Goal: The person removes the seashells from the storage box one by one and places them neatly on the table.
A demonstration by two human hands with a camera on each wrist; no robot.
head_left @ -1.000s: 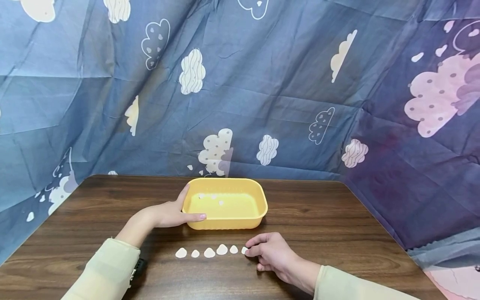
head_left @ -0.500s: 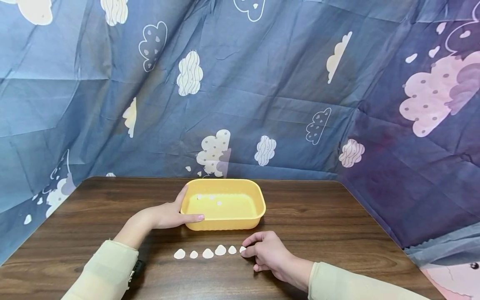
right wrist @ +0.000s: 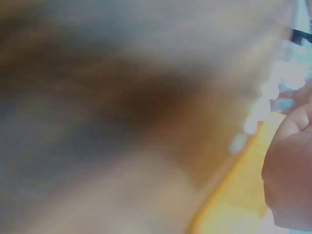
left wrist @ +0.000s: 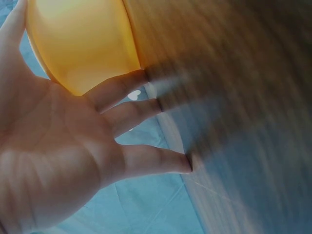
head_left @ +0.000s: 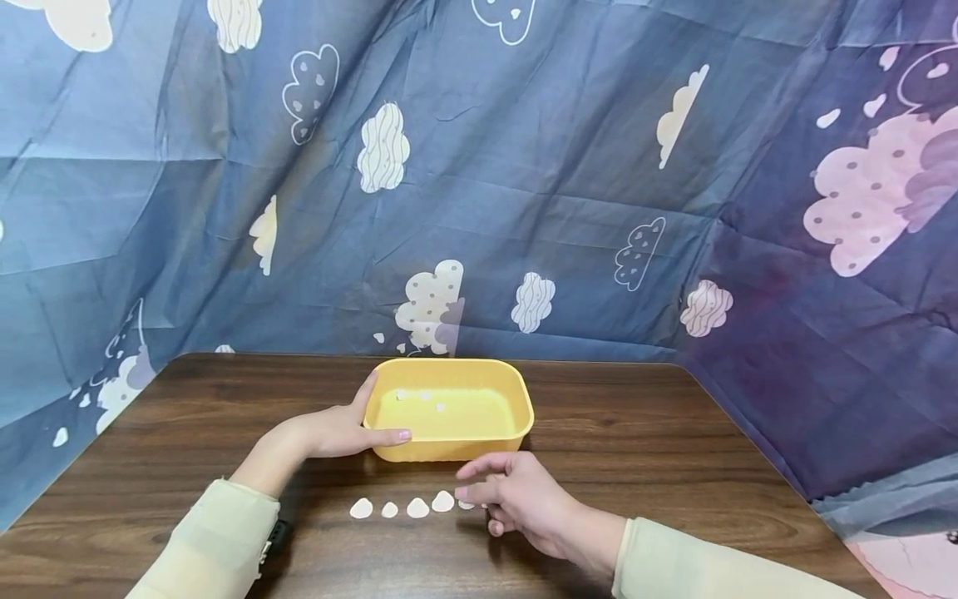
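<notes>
In the head view my left hand (head_left: 337, 428) rests against the left end of a yellow plastic bin (head_left: 456, 449), thumb along its near rim. Its fingers look straight and spread in the left wrist view, with several fingertips down at the tabletop. A row of small white shell-shaped pieces (head_left: 417, 507) lies in front of the bin. Over the right end of that row is my right hand (head_left: 527, 499), thumb and forefinger apart with nothing seen between them. It partly hides the rightmost pieces. More small white pieces (head_left: 425, 397) lie inside the bin.
The dark wood-grain table (head_left: 674, 466) runs back to a blue cloth curtain (head_left: 584, 166) printed with clouds. At the right edge hangs grey and pink fabric (head_left: 898, 507). A dark band (head_left: 277, 537) shows by my left sleeve.
My right hand has let go of the rightmost white piece, parted its fingers and moved slightly left over the row. The left hand and the bin have stayed in place.
</notes>
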